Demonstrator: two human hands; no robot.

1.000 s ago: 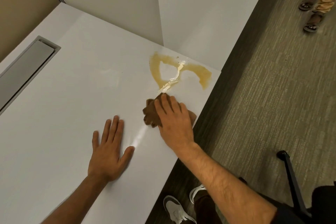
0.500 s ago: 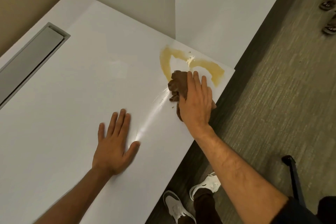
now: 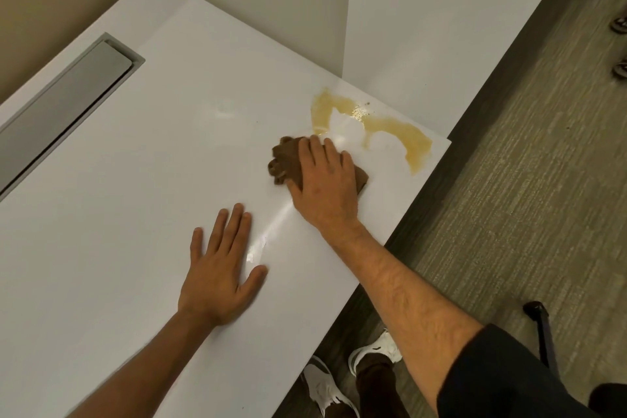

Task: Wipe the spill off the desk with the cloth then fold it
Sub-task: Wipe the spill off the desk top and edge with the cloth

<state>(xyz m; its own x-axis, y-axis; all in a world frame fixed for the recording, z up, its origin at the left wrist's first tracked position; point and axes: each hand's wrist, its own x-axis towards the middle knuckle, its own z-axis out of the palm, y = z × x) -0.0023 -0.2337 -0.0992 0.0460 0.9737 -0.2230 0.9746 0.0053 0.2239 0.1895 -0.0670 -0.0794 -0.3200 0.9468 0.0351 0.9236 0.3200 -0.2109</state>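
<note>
A brown crumpled cloth point(image 3: 284, 159) lies on the white desk point(image 3: 142, 180), pressed down under my right hand point(image 3: 324, 185), whose fingers point toward the spill. The yellow-brown spill point(image 3: 403, 132) arcs near the desk's far right corner, just beyond the cloth, with a wiped pale gap in its middle. A wet streak point(image 3: 271, 224) shines on the desk between my hands. My left hand point(image 3: 220, 275) rests flat, fingers spread, on the desk nearer to me and holds nothing.
A grey recessed cable flap point(image 3: 64, 105) sits at the desk's left. A white partition point(image 3: 271, 3) stands behind the desk. The desk's right edge drops to grey carpet point(image 3: 526, 197). My white shoes point(image 3: 325, 390) and a black chair leg point(image 3: 543, 332) are below.
My right hand has pulled the cloth back from the spill toward me and to the left, leaving a wider wiped gap. My left hand has stayed flat on the desk.
</note>
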